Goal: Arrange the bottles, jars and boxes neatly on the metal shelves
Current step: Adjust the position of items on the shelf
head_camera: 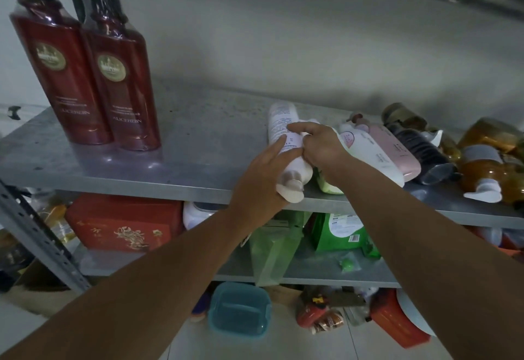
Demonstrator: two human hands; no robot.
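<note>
A white pump bottle (283,124) lies on its side on the upper metal shelf (198,144), pump end toward the front edge. My left hand (259,178) cups its lower part near the pump, fingers nearly straight along its left side. My right hand (317,147) grips the bottle's middle from the right, index finger stretched over the label. Two tall dark-red pump bottles (85,76) in clear wrap stand upright at the shelf's left. Several bottles lie jumbled to the right: a white one (368,149), a pink one (397,149), a dark one (419,149) and amber ones (487,166).
The lower shelf holds a red box (124,223), a white jar (198,212), a green bag (272,246) and a green packet (340,232). On the floor sit a blue lidded container (239,308), a red can (317,314) and an orange box (397,322). A perforated shelf post (37,235) slants at left.
</note>
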